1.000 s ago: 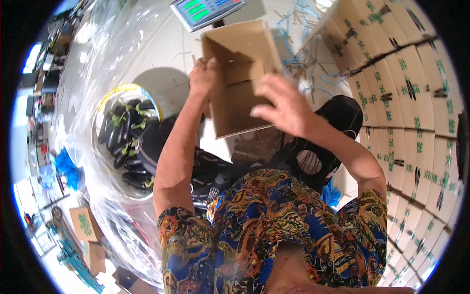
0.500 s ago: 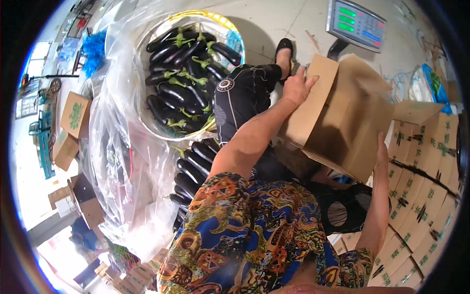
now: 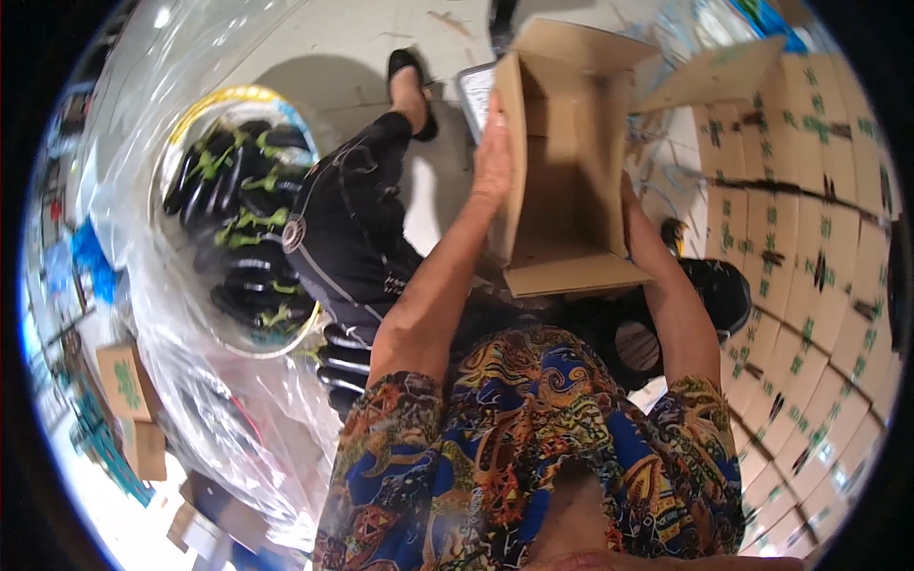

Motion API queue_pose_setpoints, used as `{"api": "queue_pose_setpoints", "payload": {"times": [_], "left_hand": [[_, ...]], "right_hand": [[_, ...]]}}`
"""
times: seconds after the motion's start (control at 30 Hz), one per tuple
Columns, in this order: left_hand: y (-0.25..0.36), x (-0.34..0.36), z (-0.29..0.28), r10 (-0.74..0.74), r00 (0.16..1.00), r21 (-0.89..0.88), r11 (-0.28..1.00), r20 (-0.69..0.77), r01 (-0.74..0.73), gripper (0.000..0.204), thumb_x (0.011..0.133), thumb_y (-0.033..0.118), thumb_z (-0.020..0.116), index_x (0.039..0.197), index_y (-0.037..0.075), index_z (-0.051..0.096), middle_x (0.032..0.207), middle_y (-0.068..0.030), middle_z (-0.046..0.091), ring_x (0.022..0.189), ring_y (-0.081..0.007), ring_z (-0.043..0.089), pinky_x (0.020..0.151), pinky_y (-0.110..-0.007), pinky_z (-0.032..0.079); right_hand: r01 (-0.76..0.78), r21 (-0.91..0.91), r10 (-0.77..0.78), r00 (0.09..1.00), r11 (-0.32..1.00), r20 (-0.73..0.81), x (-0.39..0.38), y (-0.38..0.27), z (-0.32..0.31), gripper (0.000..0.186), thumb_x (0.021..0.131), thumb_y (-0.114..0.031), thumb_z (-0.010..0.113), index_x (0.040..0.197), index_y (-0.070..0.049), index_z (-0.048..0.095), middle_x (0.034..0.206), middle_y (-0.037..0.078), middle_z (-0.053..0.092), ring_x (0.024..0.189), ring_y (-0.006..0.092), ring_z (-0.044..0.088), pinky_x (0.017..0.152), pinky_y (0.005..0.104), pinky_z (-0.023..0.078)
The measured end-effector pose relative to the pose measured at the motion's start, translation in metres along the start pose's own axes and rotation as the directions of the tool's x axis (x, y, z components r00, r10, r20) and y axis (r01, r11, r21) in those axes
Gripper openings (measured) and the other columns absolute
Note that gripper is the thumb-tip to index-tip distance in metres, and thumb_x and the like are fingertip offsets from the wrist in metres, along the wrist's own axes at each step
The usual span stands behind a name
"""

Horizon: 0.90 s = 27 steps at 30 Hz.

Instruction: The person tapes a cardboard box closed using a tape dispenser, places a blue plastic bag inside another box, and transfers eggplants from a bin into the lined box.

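Note:
I hold an open, empty brown cardboard box (image 3: 562, 181) in front of me with both hands. My left hand (image 3: 493, 162) lies flat against its left wall, fingers stretched upward. My right hand is hidden behind the box's right wall; only the forearm (image 3: 666, 285) shows, running up to it. The box's open top faces me and its flaps stick outward. A grey weighing scale (image 3: 473, 95) peeks out just behind the box's left edge.
A round basket (image 3: 243, 214) of dark eggplants with green stems sits at the left inside clear plastic sheeting (image 3: 143, 171). Stacked printed cardboard cartons (image 3: 809, 238) fill the right side. My black trouser leg and shoe (image 3: 409, 86) stretch over the pale floor.
The box has turned from tilted with its outside showing to open toward me, and shifted toward the middle. My left hand moved from its top corner onto the left wall.

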State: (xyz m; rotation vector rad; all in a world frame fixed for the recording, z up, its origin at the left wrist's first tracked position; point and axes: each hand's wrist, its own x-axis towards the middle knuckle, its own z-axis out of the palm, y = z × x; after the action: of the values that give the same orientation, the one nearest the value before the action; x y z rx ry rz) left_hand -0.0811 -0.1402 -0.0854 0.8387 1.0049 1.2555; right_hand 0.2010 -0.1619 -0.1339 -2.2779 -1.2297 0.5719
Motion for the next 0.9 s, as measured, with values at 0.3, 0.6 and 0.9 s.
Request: {"api": "queue_pose_setpoints", "payload": {"times": [0.3, 0.6, 0.9], "left_hand": [[0.054, -0.017, 0.001, 0.579, 0.802, 0.822, 0.381, 0.144, -0.423, 0.050, 0.086, 0.006, 0.053, 0.135, -0.001, 0.049, 0.127, -0.0241, 0.056, 0.118, -0.0387, 0.051, 0.105, -0.044, 0.036], [0.130, -0.072, 0.014, -0.189, 0.853, 0.637, 0.745, 0.487, -0.198, 0.046, 0.095, 0.025, 0.058, 0.131, -0.004, 0.053, 0.132, -0.0136, 0.056, 0.122, -0.0228, 0.050, 0.107, -0.037, 0.034], [0.159, -0.094, 0.042, -0.579, 0.631, 0.777, 0.626, 0.516, -0.061, 0.040, 0.075, -0.011, 0.065, 0.114, -0.001, 0.065, 0.101, -0.0078, 0.067, 0.092, -0.0152, 0.060, 0.083, -0.029, 0.048]], "right_hand": [[0.706, -0.480, -0.772, 0.629, 0.521, 0.087, -0.050, -0.102, -0.167, 0.024, 0.089, -0.024, 0.060, 0.103, -0.005, 0.063, 0.092, 0.015, 0.066, 0.085, 0.0346, 0.064, 0.069, 0.0441, 0.052], [0.012, -0.217, -0.016, 1.000, 0.976, -0.017, -0.089, 0.044, -0.301, 0.027, 0.092, -0.029, 0.055, 0.088, -0.005, 0.067, 0.074, 0.016, 0.065, 0.066, 0.0309, 0.064, 0.062, 0.0405, 0.050], [-0.135, -0.211, 0.202, 0.918, 0.968, 0.341, -0.247, 0.305, -0.134, 0.044, 0.071, -0.040, 0.079, 0.102, -0.011, 0.066, 0.100, 0.015, 0.067, 0.096, 0.0364, 0.063, 0.080, 0.0458, 0.051]]}}
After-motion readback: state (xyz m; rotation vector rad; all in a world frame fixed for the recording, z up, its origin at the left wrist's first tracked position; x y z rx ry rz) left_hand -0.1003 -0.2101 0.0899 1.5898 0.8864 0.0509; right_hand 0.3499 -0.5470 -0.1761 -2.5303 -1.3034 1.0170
